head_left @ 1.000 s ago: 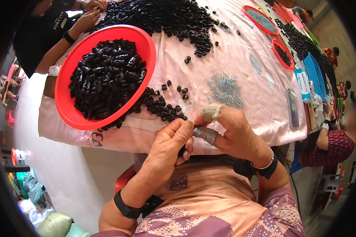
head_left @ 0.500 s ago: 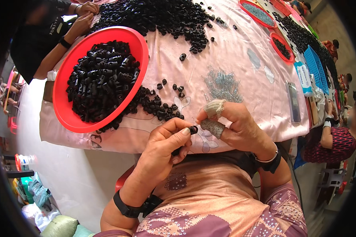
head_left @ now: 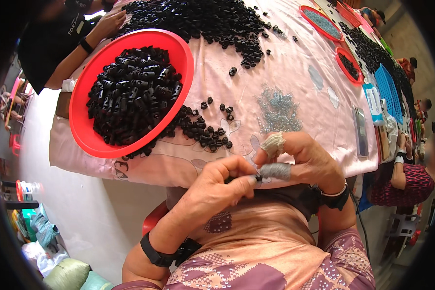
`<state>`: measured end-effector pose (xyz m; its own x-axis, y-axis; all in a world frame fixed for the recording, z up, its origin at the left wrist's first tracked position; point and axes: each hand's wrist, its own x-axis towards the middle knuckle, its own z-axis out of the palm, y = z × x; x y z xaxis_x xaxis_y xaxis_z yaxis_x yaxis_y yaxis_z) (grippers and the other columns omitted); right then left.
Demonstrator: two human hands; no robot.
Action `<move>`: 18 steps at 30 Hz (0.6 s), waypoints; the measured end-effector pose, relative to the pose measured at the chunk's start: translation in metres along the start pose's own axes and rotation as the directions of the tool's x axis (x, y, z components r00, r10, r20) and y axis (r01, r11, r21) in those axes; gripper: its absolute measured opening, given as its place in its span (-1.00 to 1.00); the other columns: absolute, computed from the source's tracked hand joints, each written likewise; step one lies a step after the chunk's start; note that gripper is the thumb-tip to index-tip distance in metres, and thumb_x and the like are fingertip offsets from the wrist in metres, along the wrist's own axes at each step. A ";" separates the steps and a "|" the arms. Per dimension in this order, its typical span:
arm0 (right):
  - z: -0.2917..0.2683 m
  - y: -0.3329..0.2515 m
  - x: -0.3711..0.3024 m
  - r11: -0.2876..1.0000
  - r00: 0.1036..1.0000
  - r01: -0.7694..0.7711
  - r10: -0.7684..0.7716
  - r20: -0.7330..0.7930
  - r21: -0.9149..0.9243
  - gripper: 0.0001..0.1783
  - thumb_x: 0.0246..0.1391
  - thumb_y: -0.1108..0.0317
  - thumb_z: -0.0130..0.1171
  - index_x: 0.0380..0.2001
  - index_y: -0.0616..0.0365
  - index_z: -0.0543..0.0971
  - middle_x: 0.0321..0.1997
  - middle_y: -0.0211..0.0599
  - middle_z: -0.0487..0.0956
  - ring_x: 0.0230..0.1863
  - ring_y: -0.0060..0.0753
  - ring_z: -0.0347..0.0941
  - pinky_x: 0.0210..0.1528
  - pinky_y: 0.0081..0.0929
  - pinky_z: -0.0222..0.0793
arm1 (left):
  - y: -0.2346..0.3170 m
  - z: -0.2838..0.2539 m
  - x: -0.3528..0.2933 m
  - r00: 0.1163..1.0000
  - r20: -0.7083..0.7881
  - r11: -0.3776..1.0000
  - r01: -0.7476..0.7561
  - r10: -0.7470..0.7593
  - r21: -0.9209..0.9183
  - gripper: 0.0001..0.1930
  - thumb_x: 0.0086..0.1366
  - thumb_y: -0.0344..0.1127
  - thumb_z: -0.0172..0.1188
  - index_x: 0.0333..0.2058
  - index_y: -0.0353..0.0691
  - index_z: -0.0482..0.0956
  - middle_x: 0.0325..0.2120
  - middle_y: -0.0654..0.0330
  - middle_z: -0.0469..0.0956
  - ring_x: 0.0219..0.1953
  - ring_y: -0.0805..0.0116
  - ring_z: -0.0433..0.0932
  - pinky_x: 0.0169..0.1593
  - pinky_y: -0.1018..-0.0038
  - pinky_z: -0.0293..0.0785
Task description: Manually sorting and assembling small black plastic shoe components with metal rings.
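My left hand (head_left: 215,182) is closed, thumb and fingertips pinching a small black plastic cord-lock piece (head_left: 258,178) over the table's near edge. Most of that piece is hidden by the fingers. Close against it is my right hand (head_left: 308,159), thumb and forefinger wrapped in pale cloth and bent together; whatever lies between those tips is too small to make out. Just beyond the right hand lies a heap of tiny metal springs (head_left: 278,111). Loose black caps (head_left: 208,133) are scattered beyond my left hand, beside a red basin (head_left: 190,72) full of black cord locks (head_left: 135,94).
A large heap of black parts (head_left: 193,21) covers the far side of the pink tablecloth (head_left: 256,87). At far left are another person's hand (head_left: 108,24) and arm. To the right lie a phone (head_left: 359,131), a blue basket (head_left: 388,92) and red trays (head_left: 349,65).
Both hands have moved slightly right and nearer to me, and have come together. The black piece, earlier visible at my left fingertips, is now mostly covered. The whole view has shifted slightly.
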<state>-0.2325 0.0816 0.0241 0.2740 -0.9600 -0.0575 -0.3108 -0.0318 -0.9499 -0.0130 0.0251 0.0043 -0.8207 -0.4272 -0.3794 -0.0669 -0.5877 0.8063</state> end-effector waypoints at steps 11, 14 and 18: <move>0.027 0.021 0.016 0.958 0.984 0.019 0.032 -0.174 0.286 -0.67 0.12 0.62 0.17 -0.02 0.25 0.54 -0.14 -0.34 0.61 -0.05 -0.53 0.53 0.02 -0.59 0.46 | -0.005 0.004 -0.002 0.925 0.361 0.976 0.041 -0.118 0.213 -0.74 0.41 -0.18 0.09 -0.18 -0.30 0.50 -0.53 0.44 0.36 -0.48 0.69 0.28 -0.40 0.67 0.24; 0.034 0.023 0.024 0.995 0.989 0.101 -0.103 -0.110 -0.022 -0.59 0.08 0.70 0.14 0.04 0.26 0.49 -0.05 -0.32 0.58 -0.01 -0.47 0.52 0.03 -0.54 0.46 | -0.002 0.005 -0.002 0.925 0.366 0.973 0.021 -0.107 0.231 -0.74 0.41 -0.18 0.09 -0.17 -0.30 0.50 -0.54 0.43 0.36 -0.48 0.68 0.29 -0.40 0.66 0.26; 0.037 0.021 0.035 0.993 0.981 0.113 -0.107 -0.162 0.030 -0.41 -0.06 0.81 -0.04 0.10 0.24 0.47 -0.02 -0.22 0.57 0.05 -0.40 0.51 0.11 -0.51 0.40 | -0.002 0.005 -0.004 0.942 0.322 0.972 0.013 -0.090 0.233 -0.74 0.41 -0.17 0.09 -0.18 -0.29 0.50 -0.54 0.43 0.35 -0.48 0.68 0.29 -0.40 0.66 0.25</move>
<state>-0.1961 0.0579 -0.0086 0.1546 -0.9834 0.0948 -0.2500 -0.1318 -0.9592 -0.0121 0.0309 0.0066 -0.9502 -0.1281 -0.2841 -0.2083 -0.4171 0.8847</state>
